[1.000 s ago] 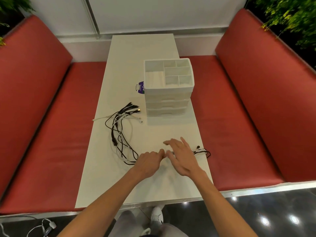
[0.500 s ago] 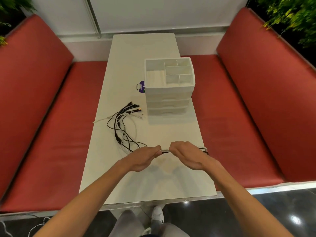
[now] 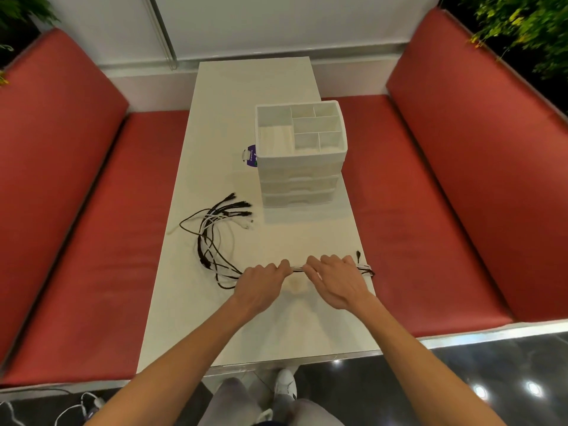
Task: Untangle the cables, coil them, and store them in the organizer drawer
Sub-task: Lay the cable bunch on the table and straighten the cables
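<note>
A bundle of black and white cables [image 3: 215,235] lies on the white table [image 3: 233,124], curving from plug ends near the organizer down to my hands. My left hand [image 3: 261,287] and my right hand [image 3: 335,281] are both closed on a straight stretch of the bundle, a short gap between them. More plug ends [image 3: 364,265] stick out to the right of my right hand near the table edge. The white organizer [image 3: 299,182] stands beyond, its stacked drawers shut and its top tray divided into compartments.
A purple-and-white tag [image 3: 250,155] lies against the organizer's left side. Red cushioned benches [image 3: 76,210] flank the table on both sides. More cables [image 3: 76,407] lie on the dark floor at lower left, and my shoes show under the table's near edge.
My right hand, open above the cables a second ago, has closed on the bundle beside my left hand. The stretch between them is pulled straight and the loops have shifted toward me.
</note>
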Motion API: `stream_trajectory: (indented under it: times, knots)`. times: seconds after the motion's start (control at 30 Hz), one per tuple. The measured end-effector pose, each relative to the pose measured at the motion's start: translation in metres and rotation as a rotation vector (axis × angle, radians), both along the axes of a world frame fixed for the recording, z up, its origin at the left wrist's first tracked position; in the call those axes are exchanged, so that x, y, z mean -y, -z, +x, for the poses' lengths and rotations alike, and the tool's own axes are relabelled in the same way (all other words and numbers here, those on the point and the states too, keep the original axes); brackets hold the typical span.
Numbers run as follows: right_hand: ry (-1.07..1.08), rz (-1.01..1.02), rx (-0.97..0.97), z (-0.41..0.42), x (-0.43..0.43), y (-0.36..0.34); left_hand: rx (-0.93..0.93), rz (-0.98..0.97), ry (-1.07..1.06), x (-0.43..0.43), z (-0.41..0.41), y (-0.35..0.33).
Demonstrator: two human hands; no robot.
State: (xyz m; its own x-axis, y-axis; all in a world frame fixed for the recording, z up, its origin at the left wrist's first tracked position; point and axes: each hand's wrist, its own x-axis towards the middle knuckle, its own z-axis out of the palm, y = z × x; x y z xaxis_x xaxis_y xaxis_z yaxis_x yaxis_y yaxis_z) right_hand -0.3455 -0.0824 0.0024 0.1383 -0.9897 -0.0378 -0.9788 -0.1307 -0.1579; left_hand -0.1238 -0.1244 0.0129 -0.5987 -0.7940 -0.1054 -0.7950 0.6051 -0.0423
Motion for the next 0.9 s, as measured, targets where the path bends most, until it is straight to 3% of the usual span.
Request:
stream_trajectory:
  times: [0.13,0.23,0.3,0.4,0.47,0.57,0.73,0.83,0.9]
  knots:
    - [0.043,-0.109,0.149,0.019,-0.001,-0.006,-0.091,-0.045,0.004,-0.007,-0.002,0.002]
    - [0.103,-0.129,0.227,0.035,0.002,-0.015,-0.107,0.050,0.027,-0.012,-0.012,-0.005]
    - [0.124,-0.166,0.224,0.033,0.004,-0.017,-0.190,0.175,0.035,-0.013,-0.014,-0.009]
    - [0.051,-0.241,0.156,0.017,0.003,-0.023,-0.349,0.556,-0.034,-0.010,-0.013,-0.020]
    - [0.024,-0.276,0.114,0.000,0.002,-0.028,-0.366,0.649,-0.034,-0.006,-0.007,-0.025]
    - [0.054,-0.279,0.069,-0.025,0.001,-0.038,-0.350,0.589,0.038,0.001,0.003,-0.024]
    - [0.018,-0.389,-0.065,-0.039,0.001,-0.040,-0.254,0.276,0.191,0.012,0.000,-0.018]
    - [0.063,-0.403,-0.160,-0.041,0.002,-0.025,0.013,0.294,0.059,0.006,-0.017,-0.017]
    - [0.217,-0.372,-0.165,-0.030,0.006,-0.011,0.058,0.260,-0.097,-0.010,-0.040,-0.020]
